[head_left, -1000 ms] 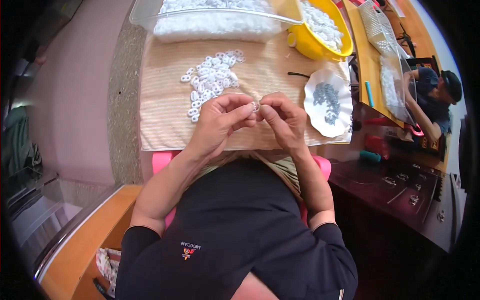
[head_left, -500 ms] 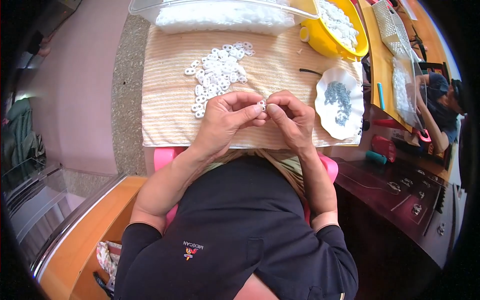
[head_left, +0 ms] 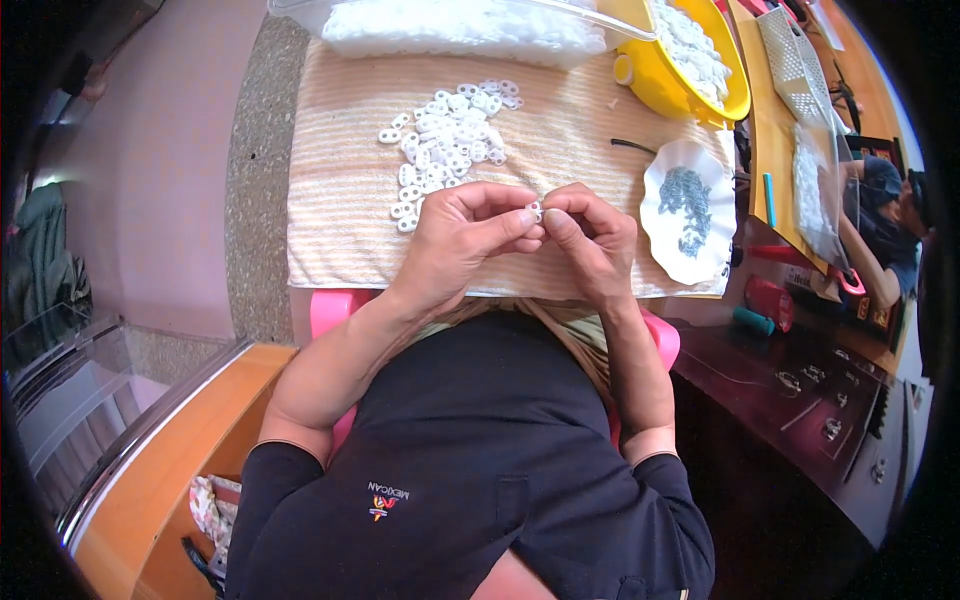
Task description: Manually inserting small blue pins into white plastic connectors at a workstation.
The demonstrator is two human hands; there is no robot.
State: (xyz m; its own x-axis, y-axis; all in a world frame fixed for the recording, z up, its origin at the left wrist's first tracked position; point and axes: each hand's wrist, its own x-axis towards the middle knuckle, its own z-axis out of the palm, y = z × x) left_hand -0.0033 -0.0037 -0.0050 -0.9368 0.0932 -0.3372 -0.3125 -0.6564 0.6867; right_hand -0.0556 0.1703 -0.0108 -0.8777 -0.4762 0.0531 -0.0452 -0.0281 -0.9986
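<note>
A small white plastic two-hole piece (head_left: pixel 535 211) is pinched between the thumb and fingers of my left hand (head_left: pixel 468 232). My right hand (head_left: pixel 592 236) meets it from the other side, thumb and forefinger pressed together at the piece's right edge. Whatever those right fingertips hold is too small to make out. Beyond my left hand lies a loose heap of the same white two-hole pieces (head_left: pixel 440 140). To the right of my right hand sits a white wavy-rimmed dish (head_left: pixel 657 240) with many tiny grey bits (head_left: pixel 684 200) in it.
A striped towel (head_left: pixel 340 180) covers the table. At the far edge stands a clear bin (head_left: pixel 450 50) of white pieces, beside a yellow basin (head_left: pixel 738 95) with more. A thin black rod (head_left: pixel 632 144) lies near the dish. Another person (head_left: pixel 872 230) works at the right.
My hands stay pinched together at the white piece, with only slight finger movement. The whole table has shifted a little to the right and down in view.
</note>
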